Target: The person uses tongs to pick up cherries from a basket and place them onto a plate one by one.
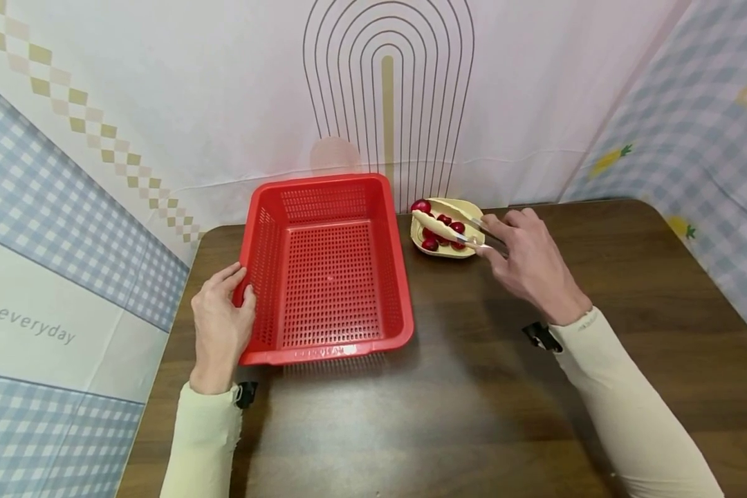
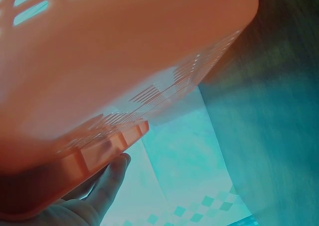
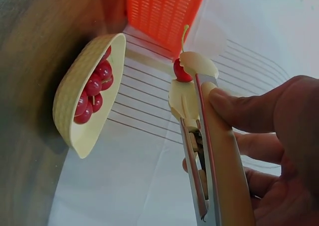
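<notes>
My left hand (image 1: 220, 325) grips the left rim of a red perforated plastic basket (image 1: 398, 283), its thumb inside the wall. In the left wrist view, fingers (image 2: 113, 178) show under the basket's lip (image 2: 104, 151). My right hand (image 1: 529, 263) holds cream-and-metal kitchen tongs (image 3: 219, 151). Between their tips is one dark red cherry (image 3: 182, 70) with its stem upward, lifted above the bowl in the right wrist view. Several more cherries (image 3: 93, 85) lie in a small cream bowl (image 3: 67, 94), right of the basket.
Basket and bowl stand on a dark wood table (image 1: 411, 422), near its back edge. Behind it hangs a pale patterned cloth (image 1: 236, 90), with blue checked cloth (image 1: 709, 138) on the right side. The basket's mesh floor (image 1: 330, 290) shows nothing lying on it.
</notes>
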A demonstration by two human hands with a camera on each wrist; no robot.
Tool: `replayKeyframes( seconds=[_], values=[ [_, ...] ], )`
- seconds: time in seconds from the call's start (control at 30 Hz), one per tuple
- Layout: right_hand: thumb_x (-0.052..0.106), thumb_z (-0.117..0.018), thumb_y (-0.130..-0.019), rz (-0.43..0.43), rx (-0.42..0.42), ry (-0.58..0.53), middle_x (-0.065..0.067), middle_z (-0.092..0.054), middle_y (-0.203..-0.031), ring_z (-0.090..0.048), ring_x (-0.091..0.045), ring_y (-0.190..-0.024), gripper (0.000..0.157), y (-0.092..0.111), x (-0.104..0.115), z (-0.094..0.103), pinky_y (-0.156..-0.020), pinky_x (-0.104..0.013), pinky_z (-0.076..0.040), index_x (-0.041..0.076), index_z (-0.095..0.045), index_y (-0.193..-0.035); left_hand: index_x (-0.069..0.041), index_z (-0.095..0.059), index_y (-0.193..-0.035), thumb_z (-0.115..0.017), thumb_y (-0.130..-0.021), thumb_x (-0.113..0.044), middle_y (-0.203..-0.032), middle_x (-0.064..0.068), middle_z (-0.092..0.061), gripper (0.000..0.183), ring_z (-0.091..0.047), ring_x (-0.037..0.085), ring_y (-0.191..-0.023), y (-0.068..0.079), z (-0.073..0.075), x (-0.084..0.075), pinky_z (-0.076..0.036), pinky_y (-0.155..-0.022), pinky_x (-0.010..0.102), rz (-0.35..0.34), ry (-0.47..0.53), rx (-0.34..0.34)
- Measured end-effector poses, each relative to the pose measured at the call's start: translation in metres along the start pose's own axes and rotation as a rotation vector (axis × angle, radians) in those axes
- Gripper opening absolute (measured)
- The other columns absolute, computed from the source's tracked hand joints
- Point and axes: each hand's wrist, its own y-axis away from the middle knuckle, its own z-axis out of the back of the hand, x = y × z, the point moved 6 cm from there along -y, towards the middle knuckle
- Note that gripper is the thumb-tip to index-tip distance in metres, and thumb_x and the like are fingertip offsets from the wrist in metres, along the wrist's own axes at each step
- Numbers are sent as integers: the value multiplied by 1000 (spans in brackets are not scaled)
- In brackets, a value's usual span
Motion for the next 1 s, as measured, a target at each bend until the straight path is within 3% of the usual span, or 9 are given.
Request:
replayKeyframes(
  seconds=[0.17, 0.47, 1.0],
  values=[
    [11, -78, -87, -45, 6, 0, -25, -68, -96, -53, -40, -88, 41, 3, -8, -5, -76, -49, -43, -3, -70, -124, 8, -70, -123, -67, -91, -1, -133, 19, -69, 33, -63, 42, -125, 0, 1, 1, -52, -101, 57, 3, 0, -1],
    [10, -79, -84, -68, -77, -10, -27, -68, -95, -53, -44, -84, 40, 7, -25, -12, -74, -51, -43, -5, -70, -120, 8, -70, -123, -67, -92, -1, -133, 19, -68, 33, -63, 42, -124, 0, 0, 1, -53, -100, 57, 13, 6, 4],
    [12, -79, -83, -85, -72, 67, -30, -67, -91, -55, -48, -84, 37, 13, -38, -31, -78, -54, -44, -6, -67, -114, 7, -71, -123, -68, -91, -1, -133, 19, -68, 33, -63, 42, -124, 0, 0, 2, -53, -101, 57, 4, 5, 0]
  ],
)
